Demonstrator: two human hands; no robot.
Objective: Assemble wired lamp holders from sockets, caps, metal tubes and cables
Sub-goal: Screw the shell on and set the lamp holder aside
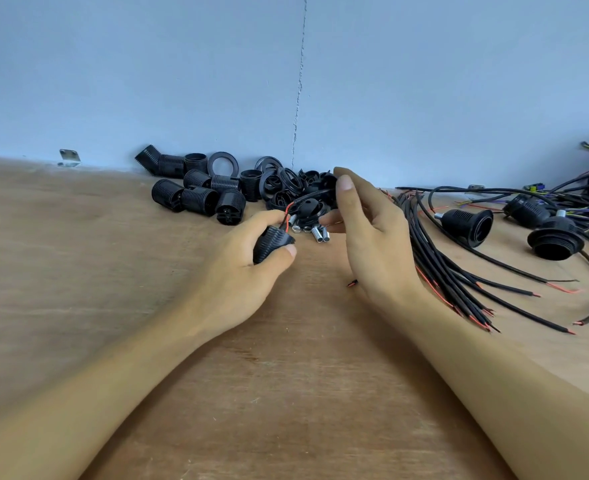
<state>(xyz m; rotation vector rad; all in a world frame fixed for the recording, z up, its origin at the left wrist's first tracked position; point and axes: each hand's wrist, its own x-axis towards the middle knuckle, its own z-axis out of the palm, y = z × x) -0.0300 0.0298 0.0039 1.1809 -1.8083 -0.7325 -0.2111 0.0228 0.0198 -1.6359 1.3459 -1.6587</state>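
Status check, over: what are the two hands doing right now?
Left hand grips a black socket, cable leading out its top. Right hand pinches that cable above the parts pile. Loose metal tubes lie between the hands, not blocking.

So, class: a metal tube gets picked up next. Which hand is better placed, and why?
Probably the right hand: its lower fingers lie beside the metal tubes, though it pinches the cable. The left hand grips a socket.
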